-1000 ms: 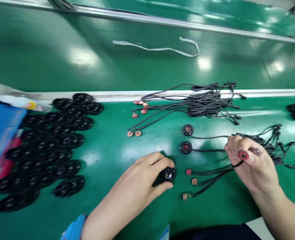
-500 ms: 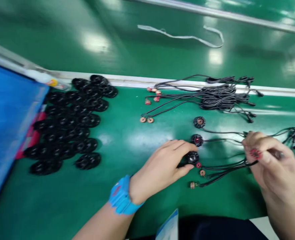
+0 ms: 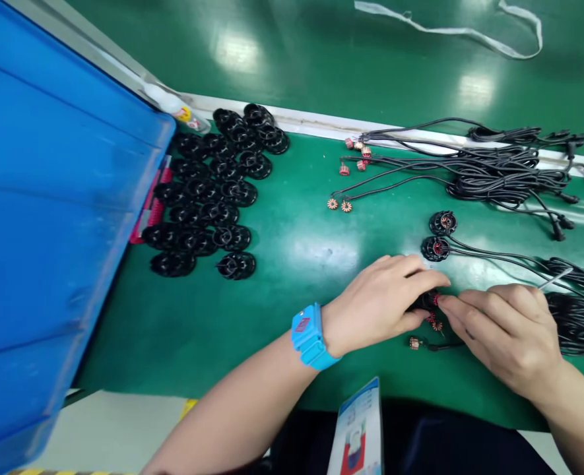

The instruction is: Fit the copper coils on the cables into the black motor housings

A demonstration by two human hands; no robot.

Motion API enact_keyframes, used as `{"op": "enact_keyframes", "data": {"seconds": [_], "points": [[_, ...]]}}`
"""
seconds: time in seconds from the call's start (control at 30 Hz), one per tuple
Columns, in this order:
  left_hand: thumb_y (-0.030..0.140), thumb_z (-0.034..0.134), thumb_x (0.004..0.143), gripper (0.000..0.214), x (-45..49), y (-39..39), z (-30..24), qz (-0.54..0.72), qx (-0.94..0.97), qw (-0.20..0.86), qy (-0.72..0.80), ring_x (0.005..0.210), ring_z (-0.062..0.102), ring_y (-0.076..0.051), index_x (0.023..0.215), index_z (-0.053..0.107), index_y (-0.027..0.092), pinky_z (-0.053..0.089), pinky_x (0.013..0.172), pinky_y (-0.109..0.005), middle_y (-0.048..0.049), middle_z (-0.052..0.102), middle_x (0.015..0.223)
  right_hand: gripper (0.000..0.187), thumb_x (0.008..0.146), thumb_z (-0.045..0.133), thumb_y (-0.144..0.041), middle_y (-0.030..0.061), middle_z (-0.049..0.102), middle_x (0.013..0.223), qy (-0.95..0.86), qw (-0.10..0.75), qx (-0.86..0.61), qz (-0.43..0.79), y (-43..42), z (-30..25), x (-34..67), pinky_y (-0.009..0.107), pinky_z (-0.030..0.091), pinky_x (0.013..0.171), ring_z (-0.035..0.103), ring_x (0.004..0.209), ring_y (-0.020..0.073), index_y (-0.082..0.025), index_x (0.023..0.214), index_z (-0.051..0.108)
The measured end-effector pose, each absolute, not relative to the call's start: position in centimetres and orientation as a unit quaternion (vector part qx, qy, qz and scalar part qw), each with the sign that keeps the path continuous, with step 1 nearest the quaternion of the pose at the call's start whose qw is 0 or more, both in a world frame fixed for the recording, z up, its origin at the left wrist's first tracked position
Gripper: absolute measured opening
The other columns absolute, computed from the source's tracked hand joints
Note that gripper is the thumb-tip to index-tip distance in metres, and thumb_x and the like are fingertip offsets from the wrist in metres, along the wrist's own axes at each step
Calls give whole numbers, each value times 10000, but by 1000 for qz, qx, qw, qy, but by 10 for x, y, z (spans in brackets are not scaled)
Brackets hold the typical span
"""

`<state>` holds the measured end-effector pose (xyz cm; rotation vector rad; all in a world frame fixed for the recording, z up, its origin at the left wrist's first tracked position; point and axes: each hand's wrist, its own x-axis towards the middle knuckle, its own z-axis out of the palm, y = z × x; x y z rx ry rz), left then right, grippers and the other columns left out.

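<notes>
My left hand wears a blue wrist strap and pinches a small black round housing, partly covered by its fingers. My right hand holds a red-wound ring coil in its fingertips, right at that housing; whether it is seated inside I cannot tell. A thin pale metal rod sticks out behind the right knuckles. Just below lie a copper-coloured ring coil and another coil on black leads. Above the hands, one housing contains a copper coil and a second a red one.
Rows of black housings stand at left beside a large blue bin and a pink-red object. A bottle lies by the ledge. Bundled black cables with coil ends lie at the back. A white strip lies beyond the ledge.
My right hand has moved left, bringing the red coil to the housing in my left hand. The view has shifted, showing more of the blue bin.
</notes>
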<state>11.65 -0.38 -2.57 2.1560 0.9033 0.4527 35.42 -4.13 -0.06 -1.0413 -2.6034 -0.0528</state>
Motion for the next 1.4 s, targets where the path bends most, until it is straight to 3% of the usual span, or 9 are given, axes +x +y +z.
{"op": "enact_keyframes", "data": {"seconds": [0.2,0.33,0.43,0.63,0.83,1.27,1.4], "points": [[433,784,904,376,119,-5,-28,154,844,338,388,877,658,-223,1162,698,174,523,833,-394,-35,662,956,267,836,832,-129,13,741,889,-905,181,-381,-48,-39,4,355,363,381,675,512,727,162,-187,1079,736],[243,752,880,330,110,2,-24,148,841,384,350,903,674,-209,1197,679,184,514,878,-373,-28,699,991,115,942,724,-168,11,729,906,-918,127,-375,23,-43,8,356,367,350,671,539,740,154,-209,1048,742],[241,755,894,296,109,3,-23,148,834,389,363,891,680,-209,1176,685,188,508,868,-372,-22,711,967,160,986,649,-146,21,734,958,-920,110,-358,117,-47,11,358,362,373,701,578,792,160,-215,1102,736],[314,810,870,299,123,-5,-25,145,816,380,410,844,667,-223,1113,695,183,476,837,-388,4,689,850,184,898,771,-136,11,734,914,-909,151,-389,-11,-46,13,357,374,350,675,516,742,161,-190,1071,742],[309,817,857,282,133,-14,-23,150,807,376,430,836,663,-234,1085,706,185,432,790,-376,-1,704,832,183,957,659,-133,34,736,922,-920,98,-378,-23,-46,19,349,396,310,656,532,770,185,-161,1116,746],[338,828,861,305,138,-19,-24,164,804,362,443,904,681,-272,1082,707,166,444,800,-411,-45,765,956,221,1000,520,-83,68,678,813,-934,40,-354,-22,-35,35,337,393,299,681,457,755,214,-110,1012,739],[229,825,852,346,139,-21,-28,220,789,385,426,1079,671,-277,1143,648,167,495,875,-410,-80,717,1155,284,998,458,-80,83,692,880,-933,10,-359,-24,-34,36,331,395,311,700,480,781,220,-143,934,727]]}}
